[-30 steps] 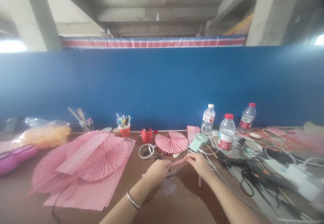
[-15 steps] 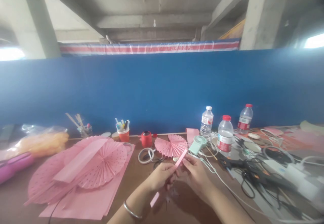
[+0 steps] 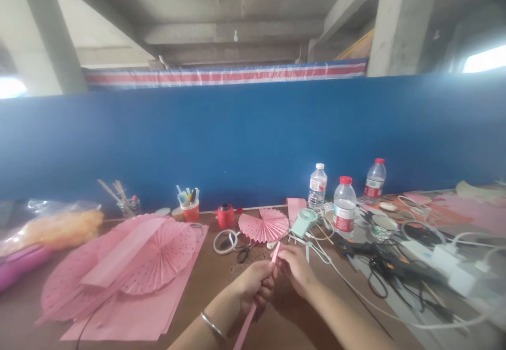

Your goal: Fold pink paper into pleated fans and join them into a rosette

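Observation:
A narrow folded pink paper strip (image 3: 248,324) runs slantwise through my left hand (image 3: 256,282), whose fingers are wrapped round its middle. My right hand (image 3: 295,265) pinches the same strip near its upper end. Just beyond my hands lies a pleated pink paper fan (image 3: 264,225) with small holes. To the left, larger punched paper fans (image 3: 162,258) rest on a stack of pink paper sheets (image 3: 130,321), with a flat pink strip (image 3: 122,252) across them. Small dark bits are scattered on the table by my left hand.
Behind the small fan are a red round container (image 3: 226,216), a tape roll (image 3: 225,242), scissors (image 3: 244,255) and a mint handheld fan (image 3: 304,222). Water bottles (image 3: 344,207), white cables and a black glue gun (image 3: 391,263) crowd the right. A pen cup (image 3: 191,210) stands back left.
The pink strip has turned within my hands; it now appears narrower and its lower end reaches further down. My right hand has shifted slightly down and left. The view has swung a little.

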{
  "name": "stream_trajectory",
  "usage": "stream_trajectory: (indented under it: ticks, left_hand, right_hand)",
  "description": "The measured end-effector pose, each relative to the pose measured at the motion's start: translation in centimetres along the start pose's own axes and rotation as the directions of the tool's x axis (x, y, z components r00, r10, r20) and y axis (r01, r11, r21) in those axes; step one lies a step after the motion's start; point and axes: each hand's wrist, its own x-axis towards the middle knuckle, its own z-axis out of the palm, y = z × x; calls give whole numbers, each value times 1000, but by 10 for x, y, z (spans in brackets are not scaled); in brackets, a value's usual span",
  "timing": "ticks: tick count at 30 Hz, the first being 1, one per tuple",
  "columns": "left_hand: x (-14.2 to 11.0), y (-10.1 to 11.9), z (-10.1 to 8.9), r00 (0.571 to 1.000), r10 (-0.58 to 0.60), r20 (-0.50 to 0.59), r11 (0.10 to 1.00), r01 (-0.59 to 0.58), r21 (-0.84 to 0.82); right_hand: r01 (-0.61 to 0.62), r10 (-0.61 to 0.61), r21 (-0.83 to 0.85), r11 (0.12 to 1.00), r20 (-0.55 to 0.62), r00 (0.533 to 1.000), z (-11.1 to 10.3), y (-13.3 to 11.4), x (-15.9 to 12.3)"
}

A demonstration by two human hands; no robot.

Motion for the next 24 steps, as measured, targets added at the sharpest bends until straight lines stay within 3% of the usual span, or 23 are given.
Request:
stream_trajectory:
  ticks: [8, 12, 16, 19, 24]
  left_hand:
    - [8, -7, -4, 986, 127, -112, 966, -98, 237]
    - [13, -11, -5, 947, 244, -210, 906, -146, 396]
    - [12, -13, -4, 863, 453, -226, 768, -248, 590]
    - [11, -13, -3, 822, 528, -215, 693, -271, 668]
    - [12, -11, -2, 836, 510, -203, 669, -236, 705]
  right_hand:
    - [11, -11, -28, 1000, 9, 1000, 3, 1, -1]
    - [129, -127, -357, 925, 29, 991, 3, -3, -3]
    - [132, -185, -573, 809, -35, 982, 2, -4, -2]
    - [136, -173, -546, 827, -17, 985, 1, -3, -1]
    - [138, -156, -449, 883, -3, 988, 0, 2, 1]
